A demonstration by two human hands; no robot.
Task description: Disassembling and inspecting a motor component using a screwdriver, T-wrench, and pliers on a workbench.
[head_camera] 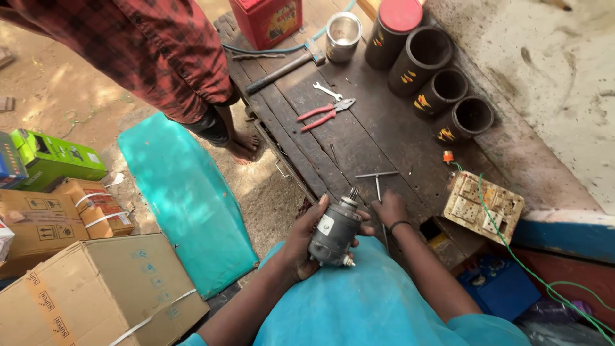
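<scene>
Left hand (306,247) wrapping grey motor (335,232) over lap, 6 o'clock | right hand (389,209) closing on T-handle wrench (378,176) on tabletop (391,138), 12 o'clock of motor | likely heavy, rigid, smooth; gripping round casing, avoiding shaft.

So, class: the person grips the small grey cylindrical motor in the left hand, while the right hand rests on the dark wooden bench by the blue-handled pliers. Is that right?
Not quite. The left hand does grip the small grey cylindrical motor, but the right hand rests on the dark wooden bench by the metal T-handled wrench. The pliers have red handles and lie farther away, as the head view shows.
</scene>
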